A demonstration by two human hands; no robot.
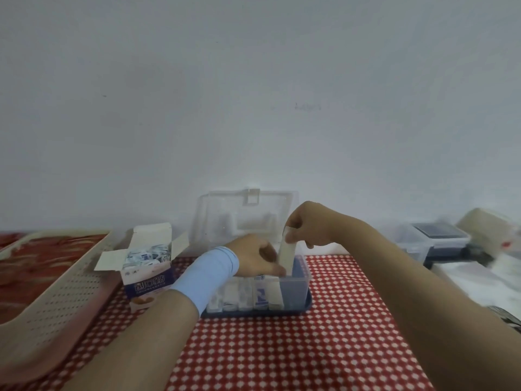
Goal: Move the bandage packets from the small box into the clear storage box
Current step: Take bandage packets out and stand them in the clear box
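A perforated beige tray (56, 300) lies on the red checked cloth (296, 348).

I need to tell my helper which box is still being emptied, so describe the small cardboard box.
On the red checked cloth, look left of the clear storage box. The small box stands upright between it and the perforated beige tray, the only cardboard one, white flaps open.

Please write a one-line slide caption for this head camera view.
Right hand lowers a bandage packet into the clear storage box; left hand steadies packets inside.
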